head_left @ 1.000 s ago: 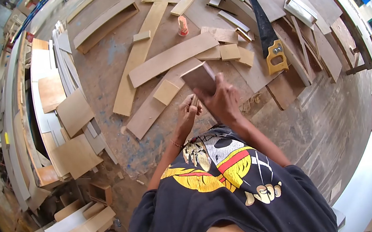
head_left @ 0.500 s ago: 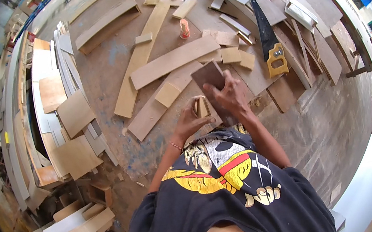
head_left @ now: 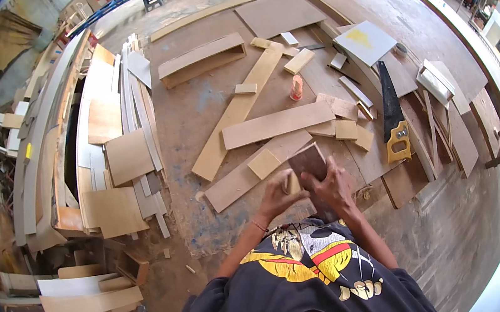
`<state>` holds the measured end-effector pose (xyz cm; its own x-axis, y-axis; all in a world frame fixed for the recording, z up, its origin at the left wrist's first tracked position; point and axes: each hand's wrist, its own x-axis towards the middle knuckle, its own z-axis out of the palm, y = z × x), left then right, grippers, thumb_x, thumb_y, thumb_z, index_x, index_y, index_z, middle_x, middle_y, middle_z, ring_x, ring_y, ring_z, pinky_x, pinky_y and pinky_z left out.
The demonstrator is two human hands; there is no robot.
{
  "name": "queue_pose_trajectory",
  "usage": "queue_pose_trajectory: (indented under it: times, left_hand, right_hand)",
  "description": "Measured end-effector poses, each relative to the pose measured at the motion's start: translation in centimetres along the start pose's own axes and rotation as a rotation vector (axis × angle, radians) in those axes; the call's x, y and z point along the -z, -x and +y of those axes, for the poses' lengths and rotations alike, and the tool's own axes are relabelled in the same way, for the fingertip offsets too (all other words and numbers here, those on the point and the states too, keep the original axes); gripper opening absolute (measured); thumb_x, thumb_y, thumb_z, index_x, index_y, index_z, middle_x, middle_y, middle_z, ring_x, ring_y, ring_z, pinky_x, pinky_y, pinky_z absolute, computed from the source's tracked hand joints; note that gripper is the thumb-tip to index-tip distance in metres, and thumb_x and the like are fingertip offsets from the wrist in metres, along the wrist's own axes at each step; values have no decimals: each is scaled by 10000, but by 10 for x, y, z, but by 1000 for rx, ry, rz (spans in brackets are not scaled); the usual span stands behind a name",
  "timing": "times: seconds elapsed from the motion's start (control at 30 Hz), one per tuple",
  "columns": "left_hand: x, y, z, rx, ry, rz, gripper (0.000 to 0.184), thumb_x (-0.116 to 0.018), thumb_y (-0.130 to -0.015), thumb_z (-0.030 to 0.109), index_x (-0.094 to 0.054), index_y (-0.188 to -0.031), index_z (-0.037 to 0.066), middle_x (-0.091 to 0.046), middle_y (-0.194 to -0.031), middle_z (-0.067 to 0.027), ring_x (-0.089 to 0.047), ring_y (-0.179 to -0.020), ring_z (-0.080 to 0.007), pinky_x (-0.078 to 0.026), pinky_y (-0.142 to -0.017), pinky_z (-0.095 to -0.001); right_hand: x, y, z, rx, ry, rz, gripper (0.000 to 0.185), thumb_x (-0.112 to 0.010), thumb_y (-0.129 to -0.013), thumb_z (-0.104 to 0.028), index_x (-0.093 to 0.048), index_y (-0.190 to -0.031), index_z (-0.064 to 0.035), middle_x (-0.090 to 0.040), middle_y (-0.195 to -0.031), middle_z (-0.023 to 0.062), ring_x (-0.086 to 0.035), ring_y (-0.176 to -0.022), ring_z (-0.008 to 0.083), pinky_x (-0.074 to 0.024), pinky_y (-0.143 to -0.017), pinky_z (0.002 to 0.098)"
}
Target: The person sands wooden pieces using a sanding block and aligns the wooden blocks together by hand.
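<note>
My left hand point(head_left: 278, 198) is closed around a small light wood block point(head_left: 292, 183), slightly blurred. Right beside it, my right hand point(head_left: 330, 187) grips a dark brown board point(head_left: 308, 162), its lower end near my shirt. Both hands are at the near edge of the work surface. Just beyond them lie a square wood piece point(head_left: 264, 164) on a long flat board point(head_left: 229, 190), and another long board point(head_left: 277, 124) angled across the pile.
A handsaw point(head_left: 393, 112) with a yellow handle lies to the right. An orange-red container point(head_left: 296, 88) stands among the offcuts. A hollow wooden box point(head_left: 202, 60) sits at the back left. Stacked panels point(head_left: 103, 118) line the left side.
The view has shifted, so the scene sits lower and further right. My left hand has opened and closed again around the small block. The dark board has turned beside it in my right hand.
</note>
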<state>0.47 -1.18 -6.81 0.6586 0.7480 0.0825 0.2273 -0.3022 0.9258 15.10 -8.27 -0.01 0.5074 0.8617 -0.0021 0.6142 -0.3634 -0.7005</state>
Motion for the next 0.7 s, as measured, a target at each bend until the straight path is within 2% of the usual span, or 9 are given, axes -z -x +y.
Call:
queue_pose_trajectory:
  times: [0.1, 0.13, 0.23, 0.27, 0.4, 0.5, 0.57, 0.6, 0.7]
  left_hand:
    - [10, -3, -7, -61, -98, 39, 751, -785, -605, 465, -540, -1059, -81, -602, -948, -214, -598, -903, -321, -467, -808, -367]
    - [10, -4, -5, 23, -107, -4, 794, -790, -585, 486, -536, -1074, -86, -600, -948, -210, -593, -912, -313, -467, -814, -364]
    - [9, -1, 6, -35, -145, -115, 837, -797, -560, 510, -536, -1082, -89, -600, -955, -208, -587, -926, -311, -465, -814, -359]
    - [2, 1, 2, -55, -168, -107, 809, -811, -541, 501, -542, -1069, -50, -576, -861, -150, -562, -801, -252, -456, -731, -356]
    - [2, 1, -12, -84, -175, -43, 843, -809, -529, 517, -537, -1083, -58, -583, -898, -156, -573, -837, -277, -461, -762, -363]
    - [15, -7, -12, -184, -154, -43, 855, -768, -516, 606, -558, -1022, -50, -595, -908, -184, -589, -896, -300, -465, -783, -378]
    - [14, -6, 0, -40, -255, -110, 755, -777, -551, 553, -575, -990, -28, -600, -919, -187, -590, -895, -307, -466, -776, -385]
    - [16, -6, 8, -37, -244, -121, 755, -777, -551, 553, -575, -990, -28, -600, -919, -187, -590, -895, -307, -466, -776, -385]
    - [23, -11, 18, 15, -289, -140, 671, -817, -589, 397, -569, -1065, -5, -609, -1019, -178, -596, -946, -293, -467, -807, -376]
  right_hand:
    - [0, 13, -2, 71, 51, 3, 489, -703, -709, -399, -495, -870, 12, -625, -757, 257, -622, -707, 405, -482, -635, 455]
    - [3, 9, -4, 16, 43, -32, 484, -701, -710, -397, -495, -868, 11, -626, -762, 260, -621, -710, 408, -480, -640, 456]
    - [-1, -4, -3, 0, 72, 2, 484, -697, -711, -401, -494, -863, 12, -626, -769, 262, -621, -720, 411, -480, -646, 451]
    - [-2, -7, -3, 2, 73, 0, 484, -697, -711, -401, -494, -863, 12, -626, -769, 262, -621, -720, 411, -480, -646, 451]
    - [-2, 1, -6, 35, 152, -30, 491, -684, -715, -420, -493, -856, 10, -626, -772, 263, -624, -724, 407, -481, -653, 451]
    - [-1, 9, -6, 84, 174, -53, 501, -679, -711, -436, -489, -852, 5, -626, -763, 261, -626, -718, 399, -479, -638, 454]
    - [-5, -6, -4, 64, 125, -37, 505, -679, -711, -444, -484, -854, -1, -627, -753, 253, -627, -715, 396, -477, -627, 455]
    - [-9, -15, 0, 93, 136, 12, 504, -680, -715, -442, -478, -863, -5, -627, -734, 245, -627, -697, 393, -477, -613, 454]
    - [-10, -20, -6, 152, 208, 68, 504, -682, -716, -440, -473, -872, -8, -626, -717, 240, -625, -673, 393, -478, -599, 449]
